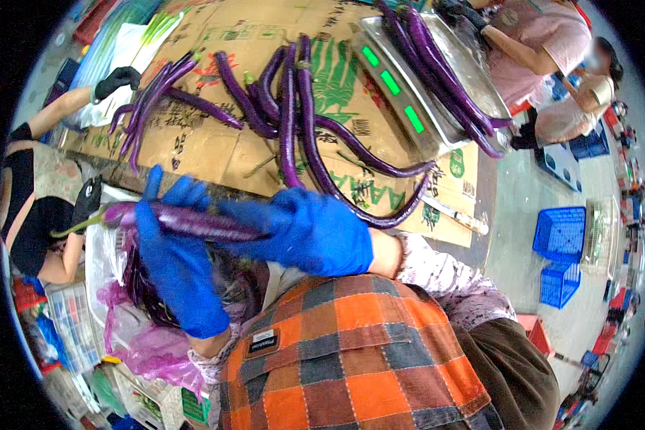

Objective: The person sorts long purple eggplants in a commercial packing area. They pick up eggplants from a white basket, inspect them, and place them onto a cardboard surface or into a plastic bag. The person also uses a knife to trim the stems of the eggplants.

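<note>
A long purple eggplant with a green stem lies across both my blue-gloved hands. Near its stem end, my left hand grips it between thumb and fingers. My right hand is closed around its other end, partly blurred. Beyond them, several long eggplants are spread on the cardboard-covered table, and a smaller bunch rests to the left. More eggplants sit on the metal tray of a scale with lit green displays. Under my left hand, dark eggplants fill a bag in a white container.
A knife lies near the right end of the cardboard. A co-worker's black-gloved hand is at the left edge; other people stand at upper right. Blue baskets stand on the floor at right. A pink plastic bag hangs lower left.
</note>
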`<action>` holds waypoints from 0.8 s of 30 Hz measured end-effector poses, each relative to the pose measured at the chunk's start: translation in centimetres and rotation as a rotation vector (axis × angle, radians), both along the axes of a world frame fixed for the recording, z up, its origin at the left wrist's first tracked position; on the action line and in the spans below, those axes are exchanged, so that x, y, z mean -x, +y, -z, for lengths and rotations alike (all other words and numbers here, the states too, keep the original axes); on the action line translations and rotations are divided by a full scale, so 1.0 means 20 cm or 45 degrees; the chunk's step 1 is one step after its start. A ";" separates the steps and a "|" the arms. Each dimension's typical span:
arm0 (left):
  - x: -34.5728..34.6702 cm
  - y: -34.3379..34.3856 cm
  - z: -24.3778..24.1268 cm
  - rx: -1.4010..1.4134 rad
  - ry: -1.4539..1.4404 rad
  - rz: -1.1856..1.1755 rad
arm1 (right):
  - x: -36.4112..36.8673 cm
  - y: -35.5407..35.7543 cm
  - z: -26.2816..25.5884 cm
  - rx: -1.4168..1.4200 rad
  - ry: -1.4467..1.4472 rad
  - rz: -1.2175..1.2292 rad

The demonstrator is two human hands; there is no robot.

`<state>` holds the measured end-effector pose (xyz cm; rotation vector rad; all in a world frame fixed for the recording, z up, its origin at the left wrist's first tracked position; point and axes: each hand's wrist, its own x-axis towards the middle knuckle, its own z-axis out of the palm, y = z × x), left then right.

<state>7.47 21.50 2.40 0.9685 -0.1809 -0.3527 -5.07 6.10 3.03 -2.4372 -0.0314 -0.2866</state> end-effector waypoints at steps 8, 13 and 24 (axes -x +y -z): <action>-0.24 0.55 -0.18 -0.081 -0.264 -0.306 | 0.39 -0.53 0.27 0.114 -0.045 0.425; -0.24 0.70 -0.24 -0.088 -0.310 -0.258 | 1.07 -0.85 0.37 0.513 0.866 0.986; -0.26 0.13 0.04 -1.861 -1.270 0.121 | 1.48 -0.90 0.50 0.335 0.440 1.122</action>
